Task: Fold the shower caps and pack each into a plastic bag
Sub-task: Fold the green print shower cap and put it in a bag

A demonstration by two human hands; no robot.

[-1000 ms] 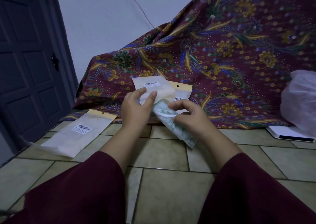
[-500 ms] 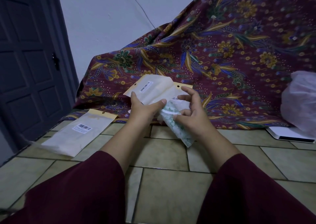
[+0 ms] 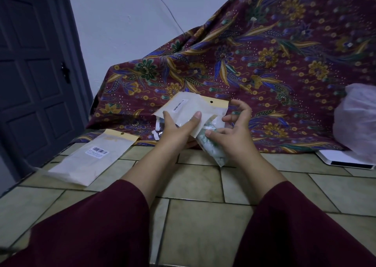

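Holding shower cap (image 3: 213,144), plastic bag (image 3: 193,108), both hands

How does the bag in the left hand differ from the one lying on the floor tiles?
The held bag is lifted and tilted in the left hand, while the floor bag lies flat on the tiles, touched by neither hand. The folded shower cap, in the right hand's grip, meets the held bag's lower edge; nothing enters the floor bag. Both are whitish with a yellow header strip, a hang hole and a barcode label.
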